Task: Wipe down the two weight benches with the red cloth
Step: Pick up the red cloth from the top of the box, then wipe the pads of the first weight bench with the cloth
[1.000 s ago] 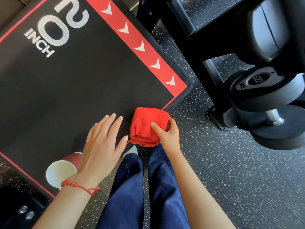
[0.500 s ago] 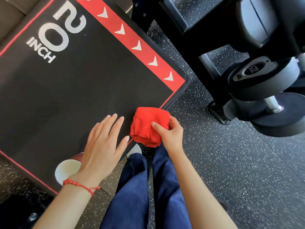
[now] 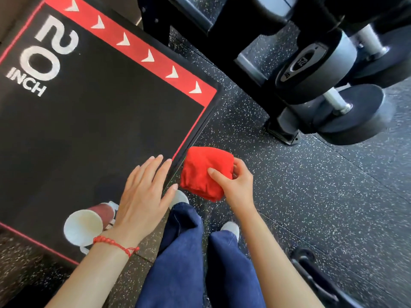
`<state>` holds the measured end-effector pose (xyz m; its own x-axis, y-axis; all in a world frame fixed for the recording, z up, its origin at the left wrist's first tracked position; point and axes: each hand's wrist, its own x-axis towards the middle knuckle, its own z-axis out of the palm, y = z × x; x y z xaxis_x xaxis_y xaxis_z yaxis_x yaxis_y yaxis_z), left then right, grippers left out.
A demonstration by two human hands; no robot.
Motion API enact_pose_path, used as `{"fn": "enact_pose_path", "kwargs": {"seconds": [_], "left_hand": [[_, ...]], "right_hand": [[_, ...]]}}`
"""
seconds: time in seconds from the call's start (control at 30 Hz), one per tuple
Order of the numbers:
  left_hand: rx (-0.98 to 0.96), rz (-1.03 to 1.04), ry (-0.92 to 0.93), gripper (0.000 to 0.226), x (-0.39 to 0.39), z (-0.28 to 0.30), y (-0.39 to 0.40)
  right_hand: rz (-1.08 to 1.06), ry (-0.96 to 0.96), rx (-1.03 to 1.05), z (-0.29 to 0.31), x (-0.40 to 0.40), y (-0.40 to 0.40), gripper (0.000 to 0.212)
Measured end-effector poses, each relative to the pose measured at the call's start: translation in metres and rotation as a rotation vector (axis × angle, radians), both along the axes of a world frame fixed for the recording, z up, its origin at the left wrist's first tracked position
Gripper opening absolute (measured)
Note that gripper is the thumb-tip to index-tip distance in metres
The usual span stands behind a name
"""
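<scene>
A person in blue jeans (image 3: 182, 258) stands at the corner of a black box (image 3: 93, 130) marked "20 INCH". The left hand (image 3: 142, 196), fingers straight and together, hovers flat over the box's near corner, beside a paper cup (image 3: 82, 225). Just right of the box, the right hand (image 3: 233, 185) grips the bunched red cloth (image 3: 202, 172), thumb over its top. Beyond the box sits a dumbbell rack (image 3: 311, 70).

A single head-worn camera looks steeply down from standing height. The hands sit close at centre, a black box (image 3: 89, 121) at ten o'clock, dumbbells (image 3: 315, 70) at two o'clock.
</scene>
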<state>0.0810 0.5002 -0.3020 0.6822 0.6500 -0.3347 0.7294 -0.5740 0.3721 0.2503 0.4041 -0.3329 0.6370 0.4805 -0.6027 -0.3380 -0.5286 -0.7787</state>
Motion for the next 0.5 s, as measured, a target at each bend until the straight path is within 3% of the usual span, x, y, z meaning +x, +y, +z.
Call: {"fn": "enact_pose_path", "kwargs": {"seconds": [0.5], "left_hand": [[0.058, -0.264, -0.068, 0.057, 0.081, 0.013, -0.117]], "right_hand": [[-0.237, -0.012, 0.094, 0.034, 0.052, -0.165, 0.038]]}}
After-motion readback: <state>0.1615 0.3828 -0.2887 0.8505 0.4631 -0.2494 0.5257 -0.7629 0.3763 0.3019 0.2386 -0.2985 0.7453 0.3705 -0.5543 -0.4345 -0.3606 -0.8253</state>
